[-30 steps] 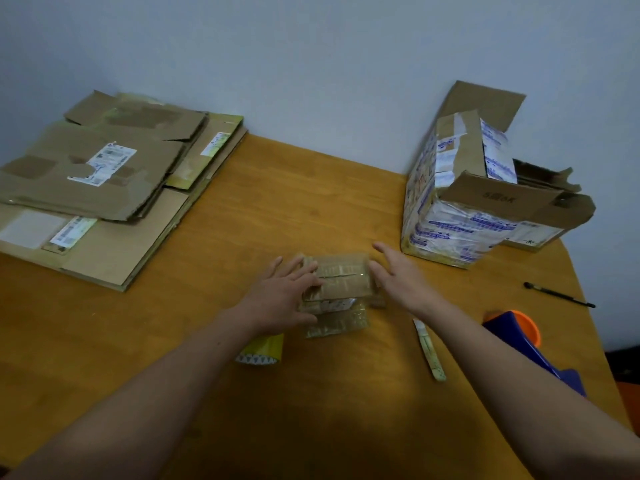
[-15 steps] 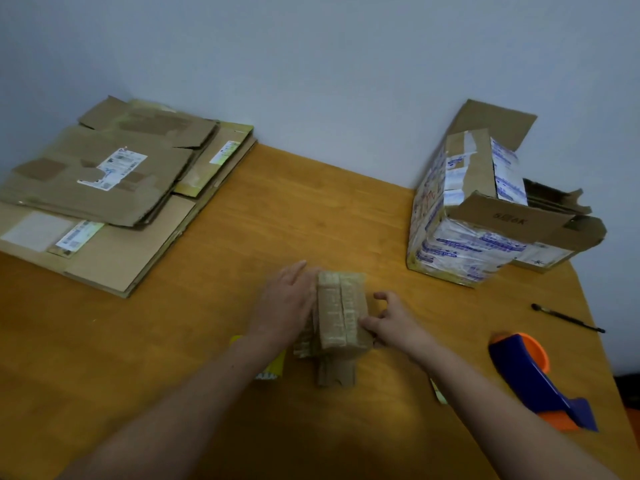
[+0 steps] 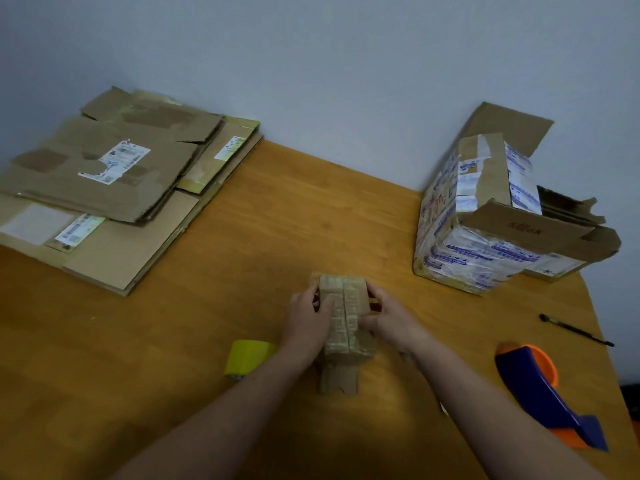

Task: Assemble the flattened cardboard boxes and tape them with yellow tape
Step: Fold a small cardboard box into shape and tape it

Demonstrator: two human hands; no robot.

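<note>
Yellow tape (image 3: 247, 356), one roll, lies near and left of your fingers; left hand (image 3: 306, 323) and right hand (image 3: 389, 322) clamp curled fingers on one box (image 3: 344, 306).

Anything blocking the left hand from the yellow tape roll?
Nothing visible. The yellow tape roll sits on the table close beside the left hand. That hand and the right hand both grip the small cardboard box, so it must release first.
</note>
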